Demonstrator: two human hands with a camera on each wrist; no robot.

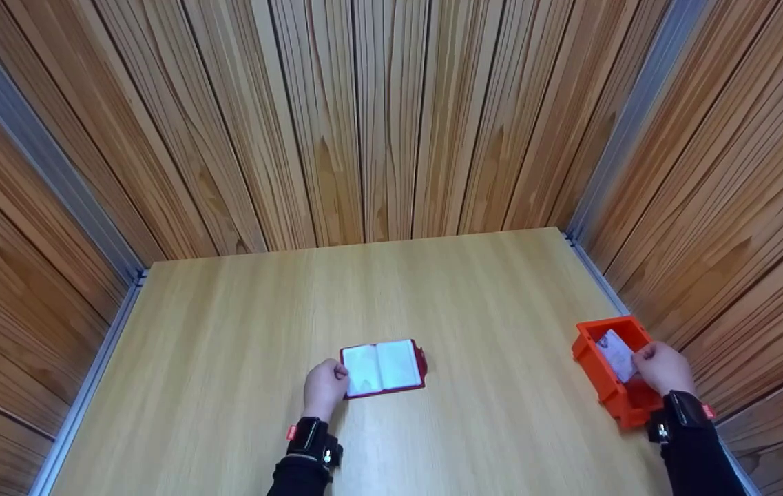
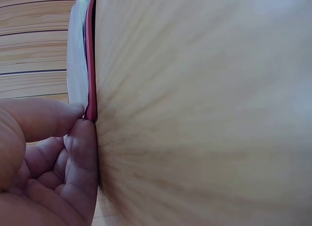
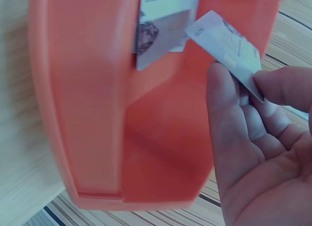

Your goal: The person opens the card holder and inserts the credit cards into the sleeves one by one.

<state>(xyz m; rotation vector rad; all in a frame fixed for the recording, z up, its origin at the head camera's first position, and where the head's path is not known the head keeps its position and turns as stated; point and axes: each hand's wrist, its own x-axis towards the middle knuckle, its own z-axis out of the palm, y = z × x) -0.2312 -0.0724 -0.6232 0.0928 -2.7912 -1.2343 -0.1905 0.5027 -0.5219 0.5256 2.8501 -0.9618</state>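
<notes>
A small booklet (image 1: pixel 398 365) with a red cover lies open on the table, pale pages facing up. My left hand (image 1: pixel 326 387) pinches its near left corner between thumb and forefinger; the left wrist view shows the red cover edge (image 2: pixel 91 65) right at the fingertips. Over at the right, my right hand (image 1: pixel 666 368) reaches into an orange bin (image 1: pixel 601 375). Between its thumb and fingers it holds a thin printed card (image 3: pixel 226 45), tilted above the bin floor. More printed cards (image 3: pixel 165 30) stand against the bin's far end, partly overlapping one another.
The wooden tabletop (image 1: pixel 239 324) stretches between booklet and bin. Plank-patterned walls (image 1: pixel 391 124) enclose it at the back and both sides, with metal rails (image 1: pixel 594 269) along the side edges. The bin stands close to the right rail.
</notes>
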